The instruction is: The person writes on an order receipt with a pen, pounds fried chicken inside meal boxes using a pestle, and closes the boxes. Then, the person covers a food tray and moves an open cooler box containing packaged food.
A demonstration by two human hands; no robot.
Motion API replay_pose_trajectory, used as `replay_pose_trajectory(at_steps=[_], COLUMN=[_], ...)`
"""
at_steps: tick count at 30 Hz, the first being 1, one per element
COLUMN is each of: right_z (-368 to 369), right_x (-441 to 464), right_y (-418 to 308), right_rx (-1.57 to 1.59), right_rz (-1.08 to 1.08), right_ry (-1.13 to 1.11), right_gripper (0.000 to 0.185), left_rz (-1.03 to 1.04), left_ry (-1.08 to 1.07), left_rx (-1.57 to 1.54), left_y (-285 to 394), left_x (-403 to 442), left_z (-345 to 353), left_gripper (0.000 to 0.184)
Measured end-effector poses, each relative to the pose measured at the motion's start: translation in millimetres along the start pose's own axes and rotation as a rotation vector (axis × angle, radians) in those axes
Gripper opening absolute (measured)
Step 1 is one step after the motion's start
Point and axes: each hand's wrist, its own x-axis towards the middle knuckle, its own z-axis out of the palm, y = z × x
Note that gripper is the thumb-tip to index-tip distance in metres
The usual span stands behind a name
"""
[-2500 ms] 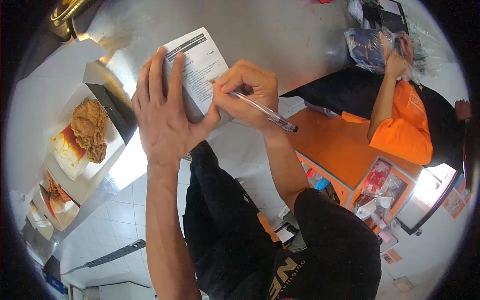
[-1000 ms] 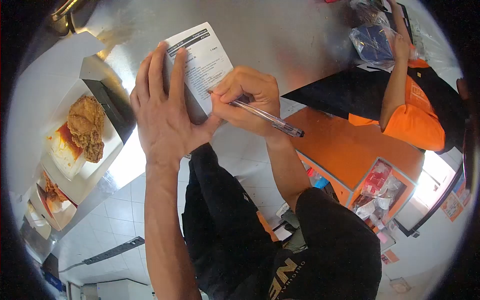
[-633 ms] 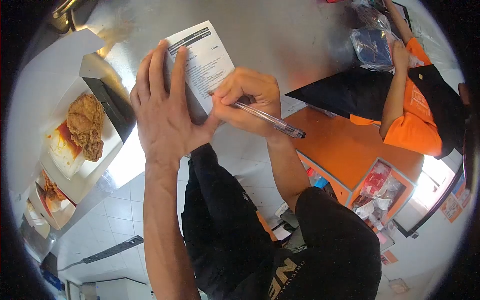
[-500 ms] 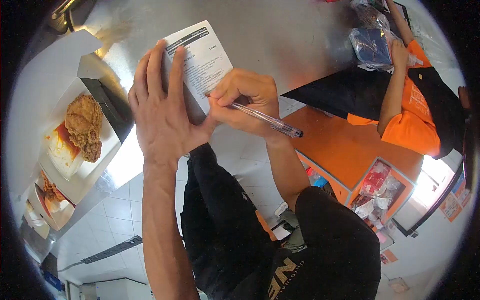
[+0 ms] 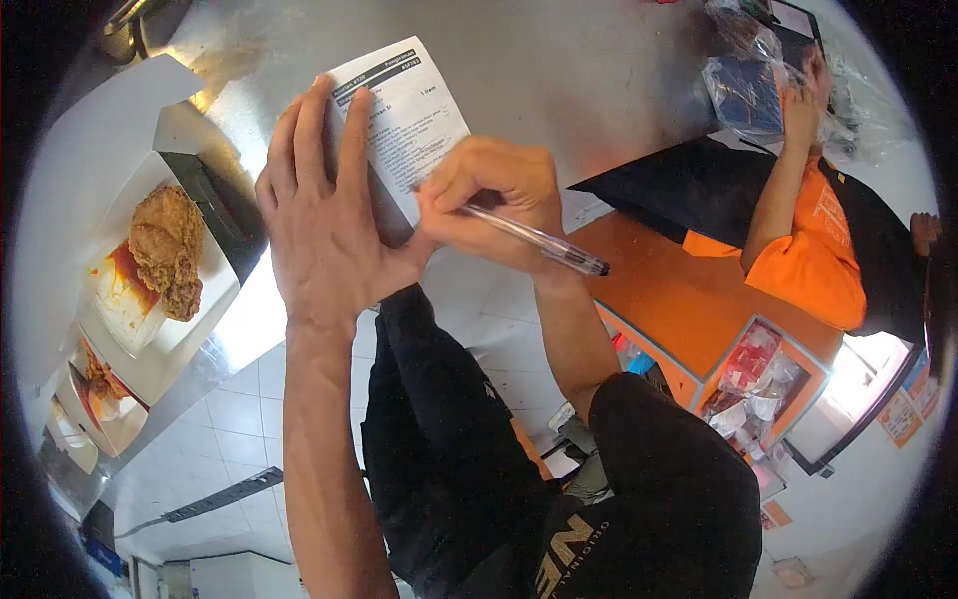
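Observation:
A printed paper slip [image 5: 411, 120] lies tilted on the steel counter [image 5: 529, 60]. My left hand [image 5: 324, 210] is spread over its left edge, fingers apart, pressing it down. My right hand [image 5: 494, 200] is closed around a clear pen [image 5: 539, 240] with a dark end. The pen's tip is at the slip's lower part, partly hidden by my fingers. To the left, an open white box [image 5: 215, 290] holds a piece of fried chicken [image 5: 167, 250] and a wrapped white item with red sauce [image 5: 125, 295].
More food boxes [image 5: 120, 424] stand at the lower left. On the right, a co-worker in an orange and black shirt [image 5: 813, 265] handles plastic-wrapped dark items [image 5: 743, 95]. An orange cabinet [image 5: 689, 290] with a bin of plastic packages [image 5: 753, 379] stands below.
My right hand and the pen have shifted only slightly about the slip's lower part. My left hand stays spread. The co-worker's hands have come together near the plastic-wrapped items.

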Motion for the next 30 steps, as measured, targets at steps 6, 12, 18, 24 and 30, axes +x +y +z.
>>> replay_pose_trajectory(at_steps=[6, 12, 18, 24, 30], right_z=[-6, -16, -11, -11, -13], right_x=[3, -6, -8, -7, -4], right_y=[2, 16, 13, 15, 10], right_rx=[0.010, 0.076, 0.065, 0.069, 0.075], right_rz=[-0.030, -0.020, -0.045, -0.031, -0.017], right_ry=[0.022, 0.123, 0.088, 0.058, 0.017], right_gripper=[0.019, 0.018, 0.018, 0.019, 0.020], left_rz=[-0.005, -0.004, -0.007, -0.015, -0.014], left_ry=[0.007, -0.001, 0.005, -0.002, 0.000], left_rx=[0.008, 0.005, 0.012, 0.010, 0.011], left_y=[1, 1, 1, 2, 2], left_x=[0, 0, 0, 1, 1], left_z=[1, 0, 1, 0, 1], left_gripper=[0.094, 0.092, 0.094, 0.094, 0.095])
